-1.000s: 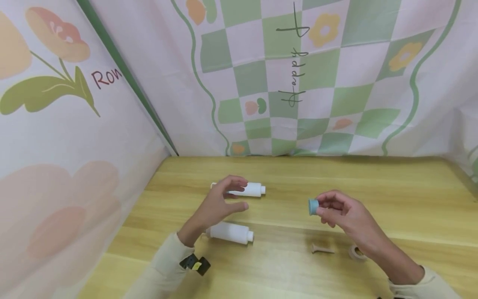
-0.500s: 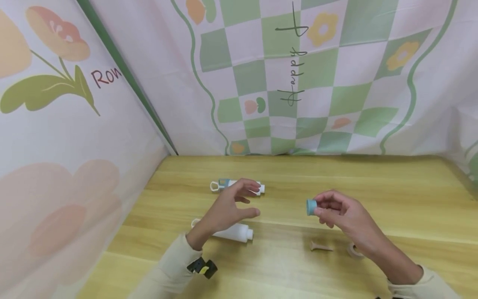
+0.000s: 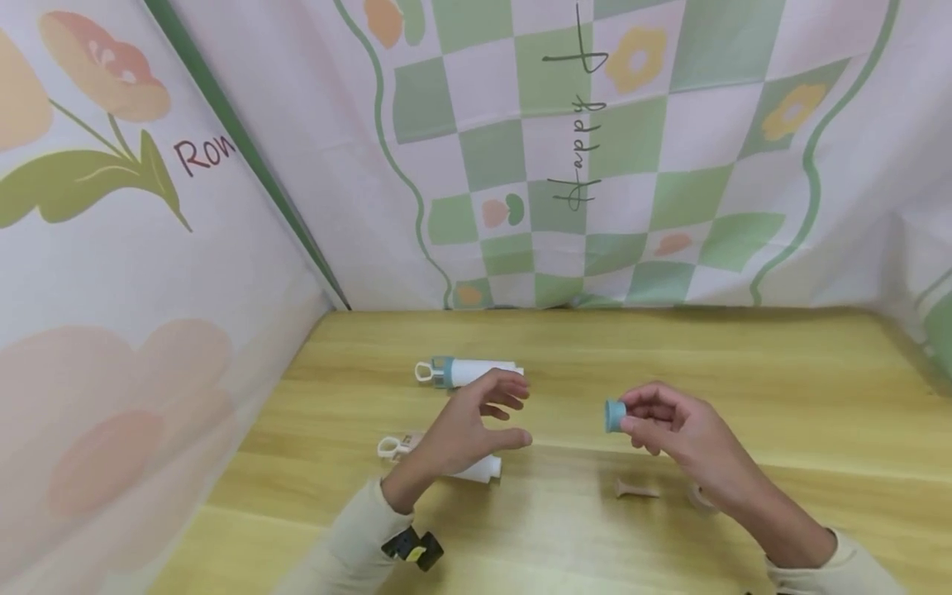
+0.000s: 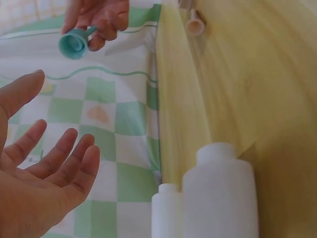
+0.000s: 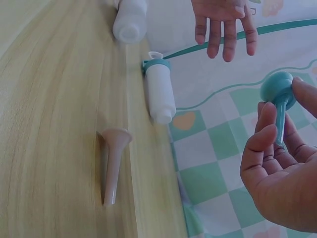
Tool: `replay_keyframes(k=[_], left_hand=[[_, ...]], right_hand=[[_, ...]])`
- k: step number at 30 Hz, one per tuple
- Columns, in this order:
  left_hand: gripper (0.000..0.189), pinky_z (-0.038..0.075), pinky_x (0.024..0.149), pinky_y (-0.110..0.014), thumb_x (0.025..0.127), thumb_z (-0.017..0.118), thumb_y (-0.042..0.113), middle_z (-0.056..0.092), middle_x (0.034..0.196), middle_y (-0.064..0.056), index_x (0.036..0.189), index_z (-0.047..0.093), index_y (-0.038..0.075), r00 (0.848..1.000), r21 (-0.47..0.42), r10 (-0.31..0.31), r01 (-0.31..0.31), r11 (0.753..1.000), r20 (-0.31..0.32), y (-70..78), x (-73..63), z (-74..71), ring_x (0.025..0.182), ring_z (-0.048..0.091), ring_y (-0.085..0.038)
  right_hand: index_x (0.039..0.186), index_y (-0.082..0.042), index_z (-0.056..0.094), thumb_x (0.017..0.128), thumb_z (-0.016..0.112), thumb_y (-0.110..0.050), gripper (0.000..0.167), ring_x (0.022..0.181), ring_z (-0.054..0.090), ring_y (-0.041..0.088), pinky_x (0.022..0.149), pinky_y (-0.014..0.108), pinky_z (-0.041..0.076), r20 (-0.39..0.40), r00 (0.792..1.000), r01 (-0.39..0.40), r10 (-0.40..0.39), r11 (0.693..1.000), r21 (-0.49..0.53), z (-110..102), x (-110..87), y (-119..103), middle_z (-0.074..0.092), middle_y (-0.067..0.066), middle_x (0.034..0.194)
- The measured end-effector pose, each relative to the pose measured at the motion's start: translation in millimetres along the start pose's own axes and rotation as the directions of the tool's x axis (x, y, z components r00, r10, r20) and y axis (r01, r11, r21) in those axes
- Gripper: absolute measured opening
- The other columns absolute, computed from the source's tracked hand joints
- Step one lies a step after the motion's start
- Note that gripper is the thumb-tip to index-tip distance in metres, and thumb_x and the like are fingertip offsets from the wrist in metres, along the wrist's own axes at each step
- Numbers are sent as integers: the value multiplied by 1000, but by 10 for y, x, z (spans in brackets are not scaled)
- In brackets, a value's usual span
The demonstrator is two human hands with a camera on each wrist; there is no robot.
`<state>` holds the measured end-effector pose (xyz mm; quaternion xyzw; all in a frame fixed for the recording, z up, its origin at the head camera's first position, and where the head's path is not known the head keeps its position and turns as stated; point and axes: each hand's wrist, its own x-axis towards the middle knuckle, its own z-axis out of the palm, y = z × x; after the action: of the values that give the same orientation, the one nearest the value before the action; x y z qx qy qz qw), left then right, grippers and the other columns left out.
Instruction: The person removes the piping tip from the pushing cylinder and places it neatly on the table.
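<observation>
My right hand (image 3: pixel 673 430) pinches a small teal cup-shaped piece with a thin stem (image 3: pixel 614 416) above the table, its hollow end facing left. In the right wrist view the stem (image 5: pixel 281 124) lies between the thumb and fingers. My left hand (image 3: pixel 476 426) hovers with spread, loosely bent fingers and holds nothing, apart from the teal piece. Behind it lies a white bottle with a teal collar and white loop (image 3: pixel 476 369). Under the left wrist is a second white bottle with a beige collar and loop (image 3: pixel 483 471), partly hidden by that hand.
A beige flared piece with a stem (image 3: pixel 635 489) lies on the wooden table (image 3: pixel 580 545) below the right hand. A beige ring (image 3: pixel 701 498) is mostly covered by the right forearm. Patterned cloth (image 3: pixel 558 165) hangs behind and at the left.
My left hand has moved right and slightly nearer, uncovering the teal-collared bottle's loop end and covering more of the nearer bottle. The right hand keeps its pinch on the teal piece, almost still.
</observation>
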<state>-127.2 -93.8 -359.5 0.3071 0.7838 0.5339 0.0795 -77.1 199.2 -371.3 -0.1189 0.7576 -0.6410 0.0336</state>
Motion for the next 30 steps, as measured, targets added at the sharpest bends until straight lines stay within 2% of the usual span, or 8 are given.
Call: replay_keyframes(k=[4,11,17,20,25,30], left_hand=[[53,53,90,-34,82,81,5,65,118,-5,129,57,11,1000,-2,-10,10,1000,3,-22,8,72,105,63,-21],[54,52,92,-34,80,81,1,66,118,-7,129,58,5,1000,-59,-6,7,998,8,-24,37,201,106,64,-26],[52,53,92,-35,81,81,2,66,118,-8,128,58,4,1000,-110,-3,2,994,-8,-8,55,264,106,64,-23],[52,52,92,-35,82,80,2,65,119,-12,129,58,3,1000,-134,7,-9,991,-13,-6,64,305,106,64,-22],[52,53,92,-34,82,80,1,65,119,-16,130,57,3,1000,-147,2,-6,989,-22,-13,62,381,105,64,-21],[53,53,91,-33,82,81,2,66,117,-15,129,58,3,1000,-159,2,-6,987,-29,-13,70,454,103,64,-19]], right_hand=[[119,7,56,99,64,-9,27,82,64,27,67,29,55,-2,1000,2,-2,1000,-4,3,12,-6,65,14,100],[119,8,55,99,63,-5,26,80,65,25,66,27,53,-6,1000,-3,3,1000,21,25,12,22,66,11,101],[118,5,58,98,64,-10,25,79,64,27,67,29,54,0,1000,-10,10,1000,16,81,-8,15,65,14,100],[118,4,58,98,66,-11,27,81,64,28,67,29,54,0,1000,-24,24,1000,15,107,-22,19,64,15,100],[118,4,58,97,67,-10,27,81,64,27,67,29,55,-10,999,-36,36,999,22,128,-44,38,64,15,99],[118,4,59,97,66,-10,27,81,65,24,68,30,55,-13,1000,-28,28,999,17,134,-61,50,64,15,101]])
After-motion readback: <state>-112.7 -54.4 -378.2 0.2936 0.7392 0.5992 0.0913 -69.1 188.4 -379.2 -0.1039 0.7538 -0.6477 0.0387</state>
